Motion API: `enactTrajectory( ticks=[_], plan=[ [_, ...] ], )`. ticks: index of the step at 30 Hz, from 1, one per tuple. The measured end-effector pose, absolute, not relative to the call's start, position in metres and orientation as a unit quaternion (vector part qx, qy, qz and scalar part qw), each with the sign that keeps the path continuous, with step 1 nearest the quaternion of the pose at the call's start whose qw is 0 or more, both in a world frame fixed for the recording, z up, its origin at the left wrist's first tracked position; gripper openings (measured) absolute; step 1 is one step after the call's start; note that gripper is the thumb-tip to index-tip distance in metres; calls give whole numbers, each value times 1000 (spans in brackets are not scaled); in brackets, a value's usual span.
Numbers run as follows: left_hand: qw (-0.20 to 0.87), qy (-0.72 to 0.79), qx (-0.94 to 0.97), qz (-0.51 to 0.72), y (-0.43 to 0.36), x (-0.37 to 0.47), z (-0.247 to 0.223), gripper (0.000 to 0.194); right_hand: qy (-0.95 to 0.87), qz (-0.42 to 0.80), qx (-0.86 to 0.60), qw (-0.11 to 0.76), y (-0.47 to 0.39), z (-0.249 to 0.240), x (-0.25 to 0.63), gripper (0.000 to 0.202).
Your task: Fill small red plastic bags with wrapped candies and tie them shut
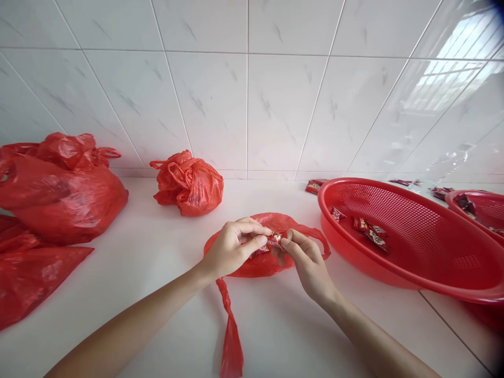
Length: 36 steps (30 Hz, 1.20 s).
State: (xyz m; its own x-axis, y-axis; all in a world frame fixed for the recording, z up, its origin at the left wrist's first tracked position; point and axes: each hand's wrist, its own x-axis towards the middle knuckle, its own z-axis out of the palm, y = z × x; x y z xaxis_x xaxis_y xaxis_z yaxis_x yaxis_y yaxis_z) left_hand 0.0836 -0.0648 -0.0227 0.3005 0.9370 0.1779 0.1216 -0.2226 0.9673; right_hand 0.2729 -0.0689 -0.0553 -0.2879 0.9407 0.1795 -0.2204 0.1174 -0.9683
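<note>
In the head view, the two hands meet near the middle of the frame. The left hand (232, 244) pinches one end of a small shiny packet (276, 239) between thumb and fingers; the right hand (309, 257) pinches its other end the same way. The packet is above an open red plastic bag (256, 269), which lies on the white table (157, 304) with more small packets (260, 251) partly showing inside. One strap (231, 336) of this bag trails down, twisted, to the bottom edge of the frame.

At the right of the frame stands a large red basket (427, 254) with holes in its wall and a few packets in it. A smaller red basket (478, 200) is cut off by the right edge, and a loose red packet (315, 186) lies just behind the large basket's left rim.

Left of centre sits a bunched-up red bag (191, 186). A bulky, full red bag (66, 194) fills the left side, with another red bag (35, 286) at the lower left. White tiles (275, 110) cover the wall across the upper half.
</note>
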Motion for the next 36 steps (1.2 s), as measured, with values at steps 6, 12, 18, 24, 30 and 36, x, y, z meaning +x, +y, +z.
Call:
enactTrajectory(
  ticks=[6,12,18,24,30,36],
  plan=[
    [469,421,663,403,-64,86,-23,20,-580,548,-345,494,-67,-56,272,32],
    [399,457,688,398,-63,87,-32,22,-565,534,-364,514,-66,-62,271,28],
    [365,457,720,375,-61,87,-39,21,-601,502,-369,500,-62,-66,271,18],
    [381,441,732,353,-62,89,-38,21,-610,486,-380,498,-61,-65,272,17],
    [279,484,767,316,-54,80,-42,34,-648,409,-415,491,-51,-72,277,16],
    [187,476,818,263,-43,67,-45,39,-693,320,-463,450,-40,-88,282,15]
  ],
)
